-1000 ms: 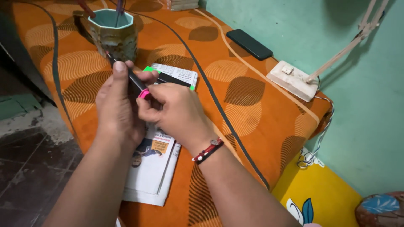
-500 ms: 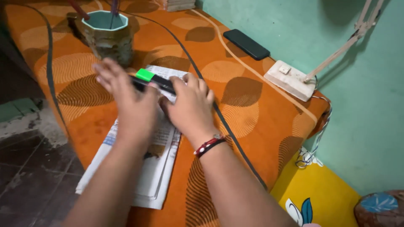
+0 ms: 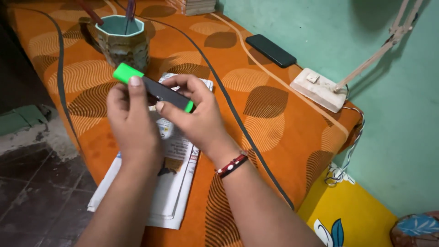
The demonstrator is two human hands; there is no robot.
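Note:
Both hands hold a black highlighter pen (image 3: 157, 89) with a bright green cap (image 3: 127, 73) above a folded newspaper (image 3: 160, 192). My left hand (image 3: 132, 121) grips the barrel just below the cap, thumb on top. My right hand (image 3: 194, 116) pinches the other end, where a green tip shows. The pen lies slanted, cap end up and to the left. The newspaper rests on an orange leaf-patterned cloth (image 3: 270, 114) near its front edge.
A ceramic mug (image 3: 123, 39) with pens in it stands behind the hands. A black cable (image 3: 238, 114) runs diagonally across the cloth. A dark phone (image 3: 270, 50) and a white switch box (image 3: 319, 88) lie at the right by the green wall. Dark floor lies at left.
The pink-ended pen held a second ago is gone from my hands. They reached down to the newspaper, picked up the green-capped highlighter and raised it.

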